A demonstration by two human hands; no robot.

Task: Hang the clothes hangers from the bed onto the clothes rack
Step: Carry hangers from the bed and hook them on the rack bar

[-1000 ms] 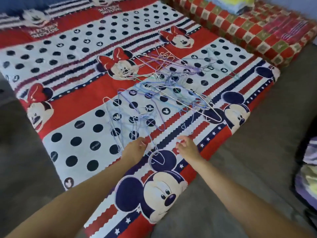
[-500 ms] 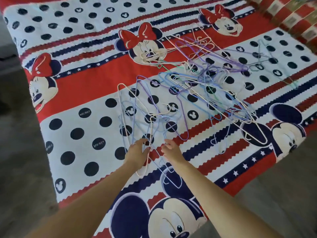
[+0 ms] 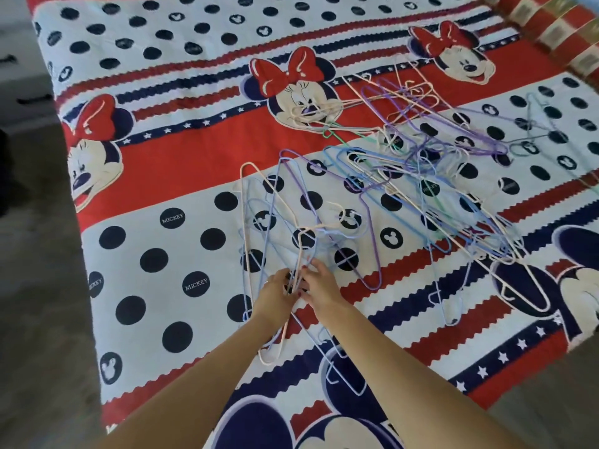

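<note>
a bed (image 3: 181, 176) covered by a red, white and navy cartoon-mouse sheet fills most of the view, with grey floor (image 3: 39, 319) along its left edge and a red checked quilt (image 3: 564, 30) at its far right corner. a loose tangle of thin wire clothes hangers (image 3: 405, 176) in purple, blue, pink, white and green sprawls over the right half of the bed, from the red band near the bowed mouse face down to the zigzag stripes. at the near left edge of that tangle, a small bunch of pale blue and pink hangers (image 3: 291, 241) lies on the dotted white band. the left hand (image 3: 275, 294) curls its fingers around the wires of this bunch, a ring on one finger. the right hand (image 3: 319, 286), touching the left, pinches the same wires with bent fingers.
</note>
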